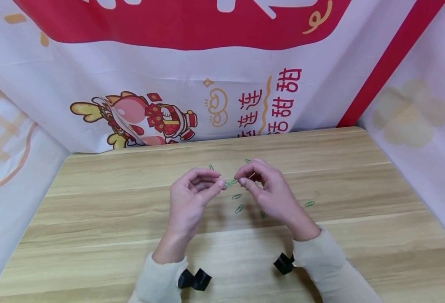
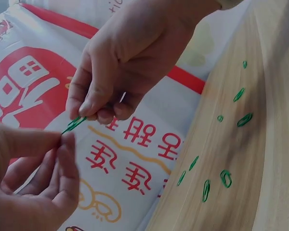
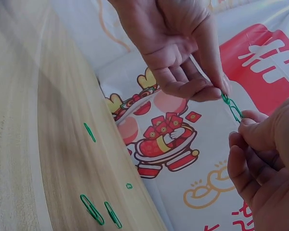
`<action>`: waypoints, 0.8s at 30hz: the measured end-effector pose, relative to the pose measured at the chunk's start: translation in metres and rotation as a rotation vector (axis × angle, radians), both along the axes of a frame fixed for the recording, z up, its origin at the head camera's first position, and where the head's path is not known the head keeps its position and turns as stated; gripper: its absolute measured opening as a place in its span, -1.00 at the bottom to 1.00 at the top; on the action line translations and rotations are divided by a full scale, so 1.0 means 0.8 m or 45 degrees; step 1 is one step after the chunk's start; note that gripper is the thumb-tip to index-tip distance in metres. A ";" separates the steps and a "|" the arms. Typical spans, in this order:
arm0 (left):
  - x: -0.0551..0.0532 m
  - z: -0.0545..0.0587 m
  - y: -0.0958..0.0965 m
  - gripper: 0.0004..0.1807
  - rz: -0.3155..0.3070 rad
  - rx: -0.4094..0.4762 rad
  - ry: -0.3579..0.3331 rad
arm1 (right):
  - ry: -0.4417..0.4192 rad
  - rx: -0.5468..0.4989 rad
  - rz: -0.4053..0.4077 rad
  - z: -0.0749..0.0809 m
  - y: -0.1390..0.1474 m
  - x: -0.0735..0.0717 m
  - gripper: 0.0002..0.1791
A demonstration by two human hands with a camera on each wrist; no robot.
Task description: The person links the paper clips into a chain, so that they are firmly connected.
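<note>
Probably light, springy wire: green paper clips (image 3: 235, 110) sit between the hands, above the table (image 1: 93, 235). Left hand (image 1: 193, 191) and right hand (image 1: 269, 191) each pinch one end, thumb meeting curled forefinger. Likely slick; best held at end loops.

All the writing I can make out is on the cloth backdrop (image 1: 321, 97) behind the desk (image 1: 105, 219). Head view has red Chinese characters in two columns: one has 连 (image 1: 253, 99) twice, the other 甜 (image 1: 285, 108) twice with 活 (image 1: 273, 127) below, both columns cut off at the desk edge. Big white lettering (image 1: 227, 5) sits on a red patch, cropped up top. Left wrist view has faint Latin letters (image 2: 114, 7), maybe "tio", but it's too cropped to swear to.
</note>
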State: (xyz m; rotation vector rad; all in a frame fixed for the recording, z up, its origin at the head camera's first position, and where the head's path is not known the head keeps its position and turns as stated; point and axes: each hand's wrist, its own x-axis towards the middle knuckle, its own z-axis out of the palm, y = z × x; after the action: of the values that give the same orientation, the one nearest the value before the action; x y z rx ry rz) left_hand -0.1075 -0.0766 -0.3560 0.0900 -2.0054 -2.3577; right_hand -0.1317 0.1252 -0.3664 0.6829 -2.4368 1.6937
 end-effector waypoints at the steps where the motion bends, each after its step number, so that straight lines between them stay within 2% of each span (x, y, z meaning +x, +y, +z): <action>1: 0.000 0.001 -0.002 -0.71 -0.033 -0.023 -0.009 | 0.004 0.000 0.005 0.000 0.000 0.000 -0.83; 5: -0.001 0.002 -0.007 -0.65 -0.137 -0.062 -0.044 | 0.007 -0.027 0.024 0.000 -0.002 0.002 -0.83; 12: -0.002 0.002 -0.010 -0.59 -0.170 -0.031 -0.084 | 0.009 -0.082 0.009 -0.001 -0.009 0.007 -0.85; 16: -0.002 0.000 -0.007 -0.58 -0.137 0.006 -0.109 | 0.024 -0.131 -0.023 -0.004 -0.013 0.008 -0.84; 24: 0.000 -0.002 0.004 -0.67 0.040 0.135 -0.108 | 0.052 -0.204 -0.086 -0.007 -0.020 0.010 -0.83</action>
State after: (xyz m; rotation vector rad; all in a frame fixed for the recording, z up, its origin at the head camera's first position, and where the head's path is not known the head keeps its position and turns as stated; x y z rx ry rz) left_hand -0.1076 -0.0736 -0.3573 0.2269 -1.8971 -2.4802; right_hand -0.1236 0.1091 -0.3723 0.6020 -2.2401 1.8057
